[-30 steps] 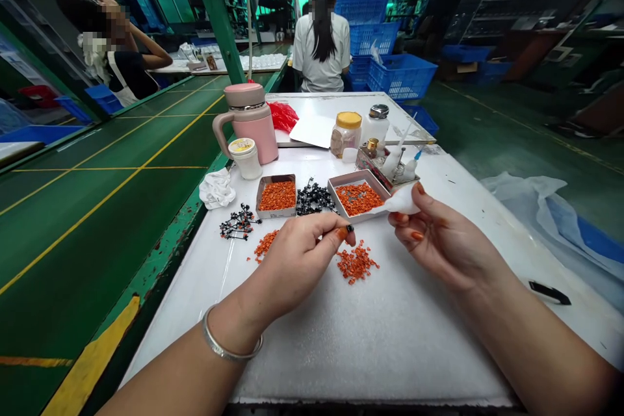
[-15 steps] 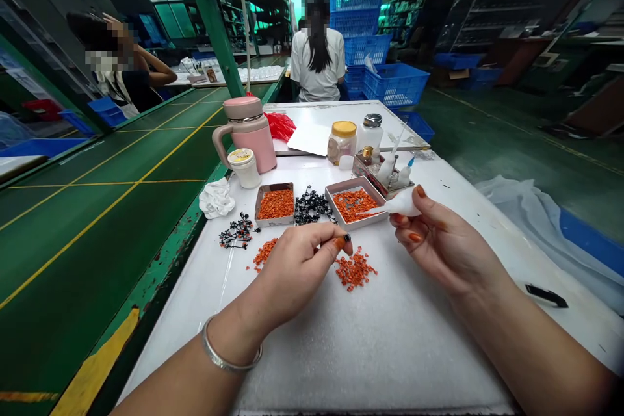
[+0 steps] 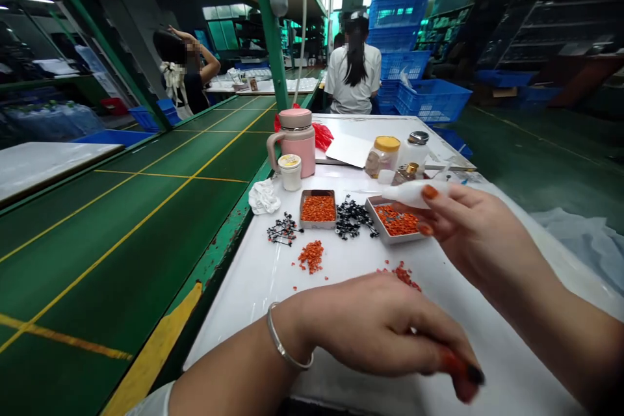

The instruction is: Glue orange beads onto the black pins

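**Right hand up with the squeeze bottle!**

The right hand (image 3: 475, 227) has a white squeeze bottle (image 3: 414, 194) gripped in curled fingers, its thin nozzle pointing left past a shallow box (image 3: 392, 237) of orange granules (image 3: 397, 221). The left hand (image 3: 380, 328) sits low, fingers curled into a pinch; whether it holds anything, we can't tell. Black beaded sprues (image 3: 353, 218) lie just beside the box.
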{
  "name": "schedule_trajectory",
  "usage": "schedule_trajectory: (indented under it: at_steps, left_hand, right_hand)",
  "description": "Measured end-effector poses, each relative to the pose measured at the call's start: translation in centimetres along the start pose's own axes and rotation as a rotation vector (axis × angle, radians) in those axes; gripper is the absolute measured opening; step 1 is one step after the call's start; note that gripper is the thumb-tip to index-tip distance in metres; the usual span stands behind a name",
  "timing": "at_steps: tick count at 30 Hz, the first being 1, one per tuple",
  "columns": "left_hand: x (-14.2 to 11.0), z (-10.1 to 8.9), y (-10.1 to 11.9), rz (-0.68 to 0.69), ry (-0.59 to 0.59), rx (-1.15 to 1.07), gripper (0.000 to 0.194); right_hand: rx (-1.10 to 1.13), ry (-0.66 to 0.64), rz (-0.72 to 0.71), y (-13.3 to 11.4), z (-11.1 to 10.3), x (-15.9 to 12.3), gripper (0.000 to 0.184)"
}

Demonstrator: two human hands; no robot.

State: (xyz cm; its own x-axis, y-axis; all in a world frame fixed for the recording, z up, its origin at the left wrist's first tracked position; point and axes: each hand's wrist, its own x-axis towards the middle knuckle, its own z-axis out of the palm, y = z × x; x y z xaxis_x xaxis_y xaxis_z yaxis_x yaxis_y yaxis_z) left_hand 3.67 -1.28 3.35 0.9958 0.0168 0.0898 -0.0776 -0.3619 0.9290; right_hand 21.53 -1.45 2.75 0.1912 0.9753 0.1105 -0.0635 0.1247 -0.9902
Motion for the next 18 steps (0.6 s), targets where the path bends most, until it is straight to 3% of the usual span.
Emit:
schedule_trajectory:
  at_steps: [2,4,7,10,14,18]
  left_hand:
    - [0.0,-0.3,-0.1,0.115,-0.179,-0.025,0.025]
    - [0.2,-0.7,-0.1,0.164,-0.273,-0.044,0.021]
    - [0.3,-1.2,-0.2,0.179,-0.337,-0.062,0.019]
    - [0.6,-1.5,-0.5,0.183,-0.344,-0.138,0.015]
    - [1.6,-1.8,-1.4,0.146,-0.345,-0.172,0.016]
    - [2.1,-2.1,-1.6,0.175,-0.464,-0.240,0.021]
  right_hand:
    - [-0.190,-0.130,-0.109,-0.5,3.0,1.8,0.034]
    - [-0.330,-0.228,-0.220,-0.3,6.4,4.0,0.039]
    - [-0.535,-0.216,-0.394,1.4,11.1,7.4,0.028]
    - [-0.784,-0.278,-0.493,3.4,14.1,9.4,0.025]
    - [-0.915,-0.445,-0.452,3.8,15.1,9.9,0.015]
    - [-0.912,-0.373,-0.451,0.9,13.5,9.4,0.022]
